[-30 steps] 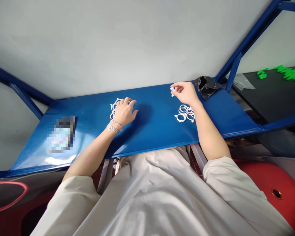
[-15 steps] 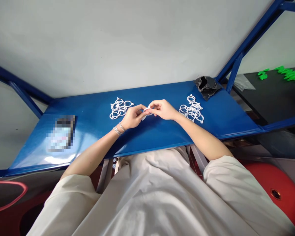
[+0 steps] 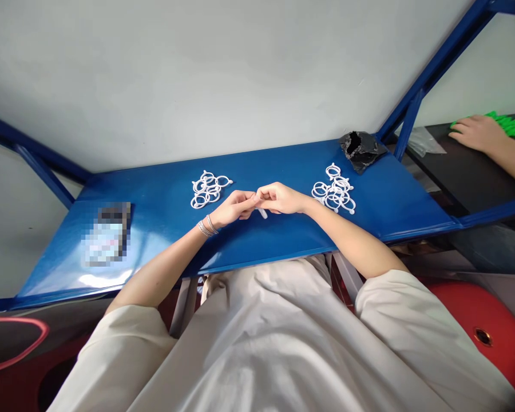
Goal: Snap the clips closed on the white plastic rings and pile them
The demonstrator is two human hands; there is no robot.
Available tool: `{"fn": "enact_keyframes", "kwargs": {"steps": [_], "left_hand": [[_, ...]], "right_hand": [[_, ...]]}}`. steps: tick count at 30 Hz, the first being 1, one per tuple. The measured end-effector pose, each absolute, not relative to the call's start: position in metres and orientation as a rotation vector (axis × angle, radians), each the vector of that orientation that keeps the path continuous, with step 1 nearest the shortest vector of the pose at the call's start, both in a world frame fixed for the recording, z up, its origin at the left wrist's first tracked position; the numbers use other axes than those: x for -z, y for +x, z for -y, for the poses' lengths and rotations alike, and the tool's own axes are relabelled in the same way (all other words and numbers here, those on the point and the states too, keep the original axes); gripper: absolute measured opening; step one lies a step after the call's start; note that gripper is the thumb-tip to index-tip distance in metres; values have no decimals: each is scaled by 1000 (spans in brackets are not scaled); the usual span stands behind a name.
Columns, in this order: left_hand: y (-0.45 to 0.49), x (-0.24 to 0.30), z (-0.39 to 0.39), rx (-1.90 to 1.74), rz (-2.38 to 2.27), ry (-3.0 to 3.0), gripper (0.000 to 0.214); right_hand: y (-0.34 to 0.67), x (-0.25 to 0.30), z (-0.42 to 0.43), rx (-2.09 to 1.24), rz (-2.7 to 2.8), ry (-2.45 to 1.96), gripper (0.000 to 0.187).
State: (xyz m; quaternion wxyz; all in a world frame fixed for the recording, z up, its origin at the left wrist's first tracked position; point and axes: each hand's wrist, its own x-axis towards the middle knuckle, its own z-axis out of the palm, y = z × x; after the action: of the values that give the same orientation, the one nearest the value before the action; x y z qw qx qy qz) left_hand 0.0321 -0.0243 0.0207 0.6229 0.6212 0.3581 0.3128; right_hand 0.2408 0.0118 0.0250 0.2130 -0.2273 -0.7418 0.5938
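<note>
A small white plastic piece (image 3: pixel 262 213) was pinched where the fingertips of the left hand (image 3: pixel 236 207) and right hand (image 3: pixel 281 198) met, just above the glossy blue metal bench (image 3: pixel 283 243). It was judged light, thin and rather brittle, and best gripped by its edges. No writing could be read.

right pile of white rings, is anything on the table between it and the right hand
Nothing visible does. Only bare blue table lies between the right hand and the right pile of white rings. The black bag sits behind the pile, off that line. That hand and the left hand pinch a small white piece.
</note>
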Motion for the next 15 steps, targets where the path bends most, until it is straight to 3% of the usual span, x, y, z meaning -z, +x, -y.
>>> {"fn": "enact_keyframes", "kwargs": {"steps": [15], "left_hand": [[35,-10,25,-665,-845,1549,80]], "right_hand": [[234,-19,-11,-1508,2226,-567,56]]}}
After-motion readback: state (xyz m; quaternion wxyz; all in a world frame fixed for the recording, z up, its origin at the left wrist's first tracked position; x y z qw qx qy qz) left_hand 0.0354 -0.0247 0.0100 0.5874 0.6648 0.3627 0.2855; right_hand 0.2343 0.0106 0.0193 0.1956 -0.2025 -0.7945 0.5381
